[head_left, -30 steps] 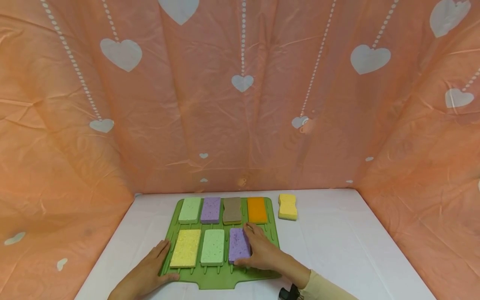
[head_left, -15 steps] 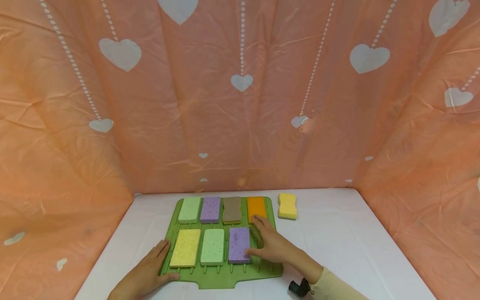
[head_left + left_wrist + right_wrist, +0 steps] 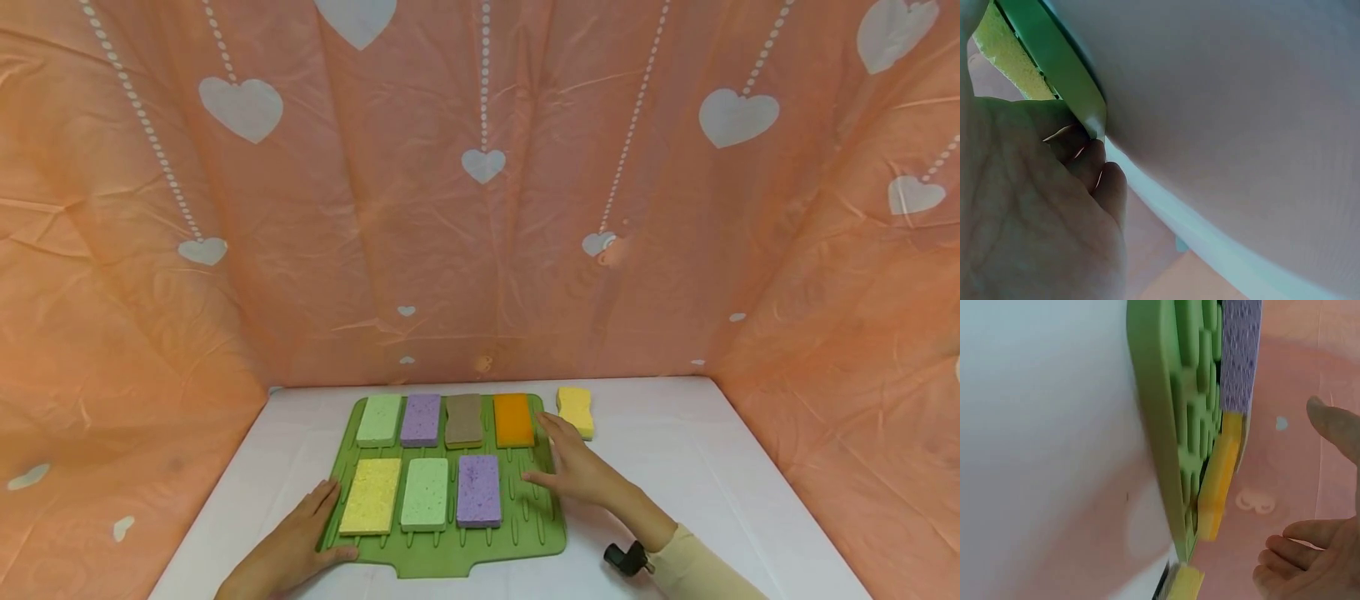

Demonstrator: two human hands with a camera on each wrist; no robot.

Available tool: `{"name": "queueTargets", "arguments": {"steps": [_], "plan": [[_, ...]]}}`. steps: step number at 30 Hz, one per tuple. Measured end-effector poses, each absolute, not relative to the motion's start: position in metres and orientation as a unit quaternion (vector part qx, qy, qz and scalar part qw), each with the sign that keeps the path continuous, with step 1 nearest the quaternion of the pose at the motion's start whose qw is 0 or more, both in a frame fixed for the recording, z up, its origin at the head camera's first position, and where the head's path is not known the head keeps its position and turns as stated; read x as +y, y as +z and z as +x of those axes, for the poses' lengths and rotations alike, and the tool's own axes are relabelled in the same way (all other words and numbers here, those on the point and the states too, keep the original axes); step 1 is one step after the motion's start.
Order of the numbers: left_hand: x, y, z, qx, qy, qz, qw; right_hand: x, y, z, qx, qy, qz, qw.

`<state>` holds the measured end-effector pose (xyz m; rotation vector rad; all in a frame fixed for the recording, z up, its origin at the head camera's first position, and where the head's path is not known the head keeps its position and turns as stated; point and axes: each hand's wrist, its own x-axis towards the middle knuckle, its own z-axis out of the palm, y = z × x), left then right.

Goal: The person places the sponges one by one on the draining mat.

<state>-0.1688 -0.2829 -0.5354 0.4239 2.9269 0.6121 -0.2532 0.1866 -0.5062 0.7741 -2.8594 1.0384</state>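
Note:
A green ridged mat lies on the white table and bears sponges in two rows. In the front row are a yellow sponge, a light green one and a purple one. My left hand rests with fingers against the mat's left edge, as the left wrist view also shows. Over the mat's right edge hovers my right hand, holding nothing, thumb and fingers apart. Just beyond its fingers, a yellow wavy-sided sponge lies on the table, partly covered by them.
Along the mat's back row sit a light green sponge, a purple sponge, a grey-brown sponge and an orange sponge. A black device is by the right wrist. Orange cloth with hearts encloses the table.
My right hand has let go of the front purple sponge and moved right and away, toward the loose yellow sponge. The purple sponge stays on the mat. My left hand has kept its place.

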Motion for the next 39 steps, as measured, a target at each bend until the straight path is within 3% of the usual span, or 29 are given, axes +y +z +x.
{"name": "queueTargets", "arguments": {"steps": [16,39], "plan": [[-0.283,-0.537,-0.17,0.965,0.212,0.133,0.073,0.22,-0.505,-0.281,-0.914,0.328,0.238,0.028],[-0.283,-0.535,-0.168,0.966,0.213,0.129,0.071,0.253,-0.517,-0.323,-0.93,0.325,0.173,-0.002]]}}
